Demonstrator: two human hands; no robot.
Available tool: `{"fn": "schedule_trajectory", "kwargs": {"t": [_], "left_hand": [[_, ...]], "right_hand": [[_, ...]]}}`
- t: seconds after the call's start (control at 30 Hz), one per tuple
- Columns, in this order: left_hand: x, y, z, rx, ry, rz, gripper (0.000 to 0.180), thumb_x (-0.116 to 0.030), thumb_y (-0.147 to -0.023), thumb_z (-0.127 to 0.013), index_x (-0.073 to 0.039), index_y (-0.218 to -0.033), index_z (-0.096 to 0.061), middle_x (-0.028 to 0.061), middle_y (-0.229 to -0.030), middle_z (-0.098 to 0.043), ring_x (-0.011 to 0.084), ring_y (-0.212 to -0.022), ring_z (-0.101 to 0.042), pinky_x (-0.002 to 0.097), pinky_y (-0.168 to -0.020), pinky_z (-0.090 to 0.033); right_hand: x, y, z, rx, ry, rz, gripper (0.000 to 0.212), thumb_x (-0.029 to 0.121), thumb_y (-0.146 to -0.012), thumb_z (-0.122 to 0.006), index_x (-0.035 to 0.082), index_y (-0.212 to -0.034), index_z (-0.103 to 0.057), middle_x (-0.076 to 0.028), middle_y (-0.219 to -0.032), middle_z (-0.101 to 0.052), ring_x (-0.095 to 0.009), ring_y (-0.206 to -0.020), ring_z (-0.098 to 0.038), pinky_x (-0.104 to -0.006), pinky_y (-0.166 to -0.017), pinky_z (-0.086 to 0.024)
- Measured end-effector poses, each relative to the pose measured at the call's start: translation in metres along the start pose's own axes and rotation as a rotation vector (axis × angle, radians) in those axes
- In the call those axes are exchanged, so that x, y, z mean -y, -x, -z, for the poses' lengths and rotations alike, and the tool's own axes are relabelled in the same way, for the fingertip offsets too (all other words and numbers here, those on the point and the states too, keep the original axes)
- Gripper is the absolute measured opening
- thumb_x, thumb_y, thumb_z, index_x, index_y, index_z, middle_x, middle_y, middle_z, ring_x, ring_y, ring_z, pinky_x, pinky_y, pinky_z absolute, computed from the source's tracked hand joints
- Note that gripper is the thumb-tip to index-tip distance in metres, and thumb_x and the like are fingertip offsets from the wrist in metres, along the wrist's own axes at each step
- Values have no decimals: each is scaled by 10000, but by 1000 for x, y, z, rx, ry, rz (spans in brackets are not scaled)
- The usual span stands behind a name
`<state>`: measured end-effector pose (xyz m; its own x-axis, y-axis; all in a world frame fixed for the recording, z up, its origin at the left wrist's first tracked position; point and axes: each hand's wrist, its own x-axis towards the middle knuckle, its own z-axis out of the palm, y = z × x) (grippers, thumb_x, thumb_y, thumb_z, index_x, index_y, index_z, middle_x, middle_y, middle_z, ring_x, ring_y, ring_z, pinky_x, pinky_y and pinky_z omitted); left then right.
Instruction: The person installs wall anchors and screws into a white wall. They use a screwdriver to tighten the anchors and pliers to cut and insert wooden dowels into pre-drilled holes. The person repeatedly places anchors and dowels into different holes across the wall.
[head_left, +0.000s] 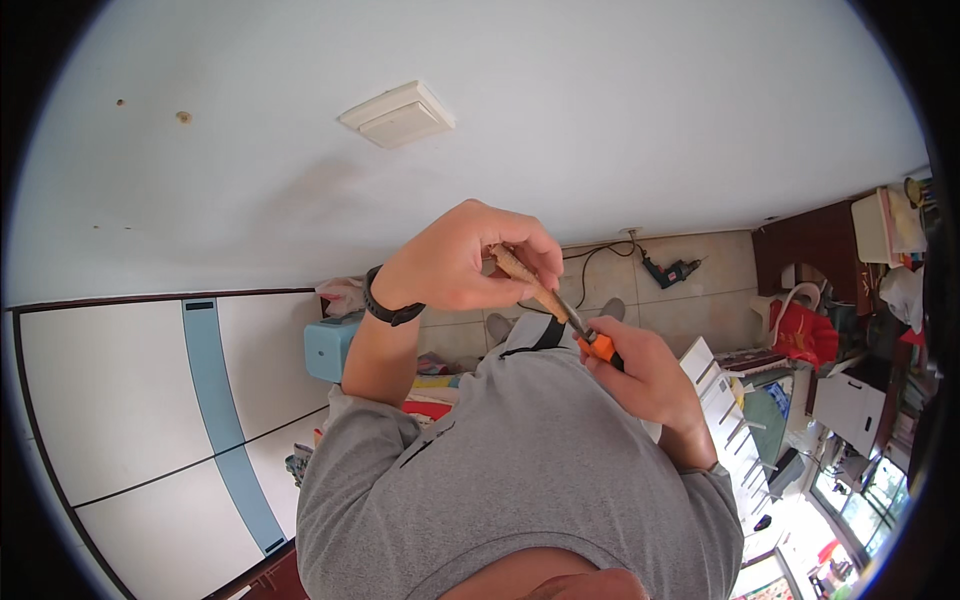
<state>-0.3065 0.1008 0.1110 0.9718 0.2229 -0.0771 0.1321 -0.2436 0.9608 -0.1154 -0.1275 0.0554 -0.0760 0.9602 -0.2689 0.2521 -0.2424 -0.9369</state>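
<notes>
The scene is viewed in wide fisheye from head height, steeply downward; the left grip (pixel 475 262) and right grip (pixel 636 368) are shown close, with the wall (pixel 620 110) framed beyond them and the grey shirt (pixel 560 455) nearer.

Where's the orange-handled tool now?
Head view, right of centre: the orange-handled tool is in the right hand, beside the brown strip in the left hand.

Two hands: left hand (pixel 455 258), right hand (pixel 642 366). One stick (pixel 518 268), one orange-handled tool (pixel 600 347), one wristband (pixel 396 313), one switch (pixel 400 116), one drill (pixel 668 272), one red bag (pixel 806 336), two shoes (pixel 498 325). Wall holes (pixel 184 118): probably four, two being too tiny to confirm.
</notes>
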Motion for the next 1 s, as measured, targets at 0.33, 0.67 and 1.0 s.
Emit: {"fn": "schedule_trajectory", "kwargs": {"t": [0.33,0.67,1.0], "left_hand": [[22,4,-30,-256,169,-69,307,65,-911,-752,12,-1190,-636,104,-1064,-748,182,-1012,-749,302,-839,-615],[24,15,-30,-212,356,57,344,71,-941,-713,20,-1258,-588,145,-1045,-762,180,-975,-746,292,-846,-612],[19,20,-45,-340,356,36,497,78,-915,-740,30,-1373,-552,160,-1051,-761,187,-984,-725,321,-879,-593]], "right_hand": [[1,2,-10,-139,55,-20,288,134,-970,-648,40,-1240,-614,-196,-884,-690,-415,-838,-684,-453,-745,-523],[5,6,-13,-83,67,-42,311,136,-965,-662,37,-1255,-610,-191,-949,-708,-410,-867,-697,-443,-768,-535],[6,6,-27,-164,91,-12,316,117,-971,-650,13,-1263,-589,-214,-930,-700,-435,-866,-685,-469,-769,-532]]}}
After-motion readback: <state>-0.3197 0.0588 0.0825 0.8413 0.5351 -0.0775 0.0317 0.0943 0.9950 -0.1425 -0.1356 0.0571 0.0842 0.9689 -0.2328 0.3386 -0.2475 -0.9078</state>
